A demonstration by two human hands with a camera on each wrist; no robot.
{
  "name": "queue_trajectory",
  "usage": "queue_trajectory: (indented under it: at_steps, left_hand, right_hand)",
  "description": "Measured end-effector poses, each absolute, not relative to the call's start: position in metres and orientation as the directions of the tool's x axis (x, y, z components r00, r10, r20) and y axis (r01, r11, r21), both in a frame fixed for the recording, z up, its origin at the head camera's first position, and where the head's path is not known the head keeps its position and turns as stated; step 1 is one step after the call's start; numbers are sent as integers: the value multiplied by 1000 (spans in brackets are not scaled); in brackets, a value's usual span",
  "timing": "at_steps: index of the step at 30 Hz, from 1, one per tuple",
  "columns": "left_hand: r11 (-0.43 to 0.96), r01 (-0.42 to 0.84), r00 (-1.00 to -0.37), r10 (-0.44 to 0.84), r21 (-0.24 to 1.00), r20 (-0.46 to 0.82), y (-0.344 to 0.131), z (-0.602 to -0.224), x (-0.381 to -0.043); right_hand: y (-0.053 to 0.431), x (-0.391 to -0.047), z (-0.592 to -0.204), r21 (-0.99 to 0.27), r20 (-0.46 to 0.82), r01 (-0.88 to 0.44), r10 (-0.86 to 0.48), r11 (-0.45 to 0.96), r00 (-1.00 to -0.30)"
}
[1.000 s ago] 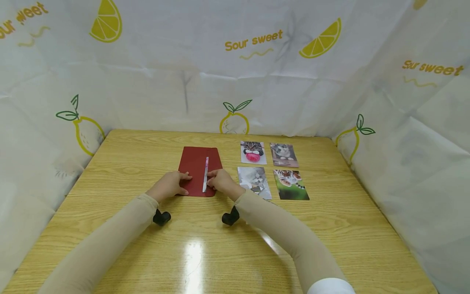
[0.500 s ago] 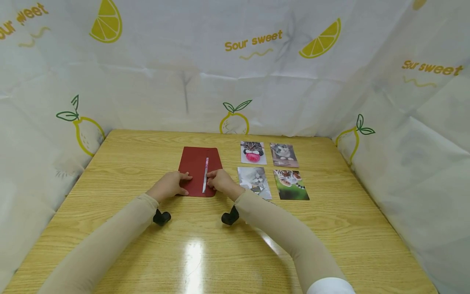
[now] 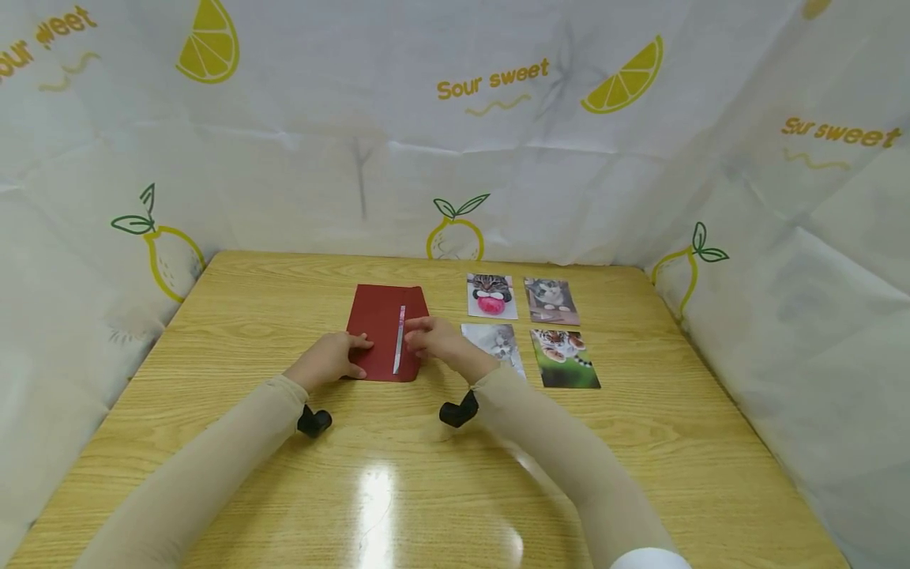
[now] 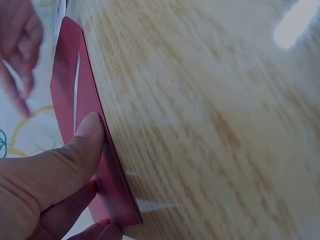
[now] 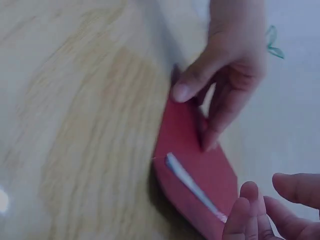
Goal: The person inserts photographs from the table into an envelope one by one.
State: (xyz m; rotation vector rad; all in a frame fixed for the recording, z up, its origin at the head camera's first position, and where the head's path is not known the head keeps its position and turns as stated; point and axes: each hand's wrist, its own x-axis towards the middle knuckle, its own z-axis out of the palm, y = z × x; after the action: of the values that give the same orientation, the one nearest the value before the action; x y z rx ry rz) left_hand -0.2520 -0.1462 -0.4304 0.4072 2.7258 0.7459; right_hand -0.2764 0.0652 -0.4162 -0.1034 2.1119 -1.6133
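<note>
A red envelope [image 3: 377,312] lies on the table with its flap side toward the right. A narrow strip of a photo card [image 3: 400,336], pink at its far end and pale at the near end, shows through its long slit. My left hand [image 3: 325,358] holds the envelope at its left side; the thumb [image 4: 86,131] lies on the red surface near the front edge. Beside the slit, my right hand [image 3: 444,344] hovers at the envelope's right edge. Its fingers [image 5: 252,215] are loosely bent with nothing between them.
To the right lie a cat-with-pink-ball card [image 3: 490,297], a grey-and-white cat card [image 3: 550,300], a pale kitten card [image 3: 490,340] partly behind the right hand, and a tiger cub card [image 3: 565,357]. A white lemon-print curtain [image 3: 320,182] encloses the wooden table [image 3: 270,280].
My right hand has lifted off the slit and drawn back to the right, its fingers loosening from the card strip. The left hand and the envelope stay in place.
</note>
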Motion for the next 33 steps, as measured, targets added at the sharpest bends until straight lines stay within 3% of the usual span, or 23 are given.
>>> queue_trajectory:
  at_steps: [5,9,14,20,26,33]
  left_hand:
    - [827,194,-922,338,528,-190,-145,-430,-252]
    - [823,190,-921,338,535,-193,-145,-428,-251]
    - [825,186,-921,336,534,-197,-146,-428,-250]
    - [826,187,-920,336,532,-200,-147,-431,-250]
    - [824,185,-921,335,536,-197,-147,-431,-250]
    - [824,190,-921,337,533,-194,-147,-431,-251]
  right_hand:
    - [95,-273,-387,-977,-212,184,-460,106,-862]
    - [130,-271,-368,-996,-86,57,-488,73,-869]
    - [182,-272,-353,-995,15,-55,-419,83,-908]
    - [249,-280,-354,-996,69,-81,-275,32,-959]
    - [307,-286,-372,-976,-19,-9,-123,218,-992]
    - [344,-287,-403,-921,-192,161,-52,355,-980]
